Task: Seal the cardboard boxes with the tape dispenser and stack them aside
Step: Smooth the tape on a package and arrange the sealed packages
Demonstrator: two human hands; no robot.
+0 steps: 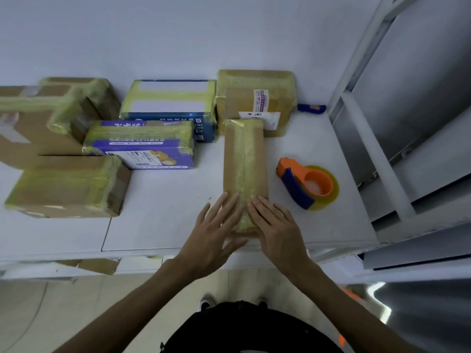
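A long narrow cardboard box point(244, 164) lies lengthwise on the white table point(163, 200), with a yellowish tape strip running down its top. My left hand point(216, 230) lies flat on the box's near left end with straight fingers. My right hand point(275, 225) presses flat on the near right end, fingers straight beside the tape strip. The orange and blue tape dispenser point(308, 186) with its yellowish roll rests on the table just right of the box, untouched.
Several taped boxes stand at the back and left: a brown box point(254, 100), a blue and white box point(168, 103), a purple box point(140, 143), and brown boxes point(68, 187) point(40, 118). A small blue tool point(311, 108) lies far right. Grey metal shelving point(407, 123) borders the right.
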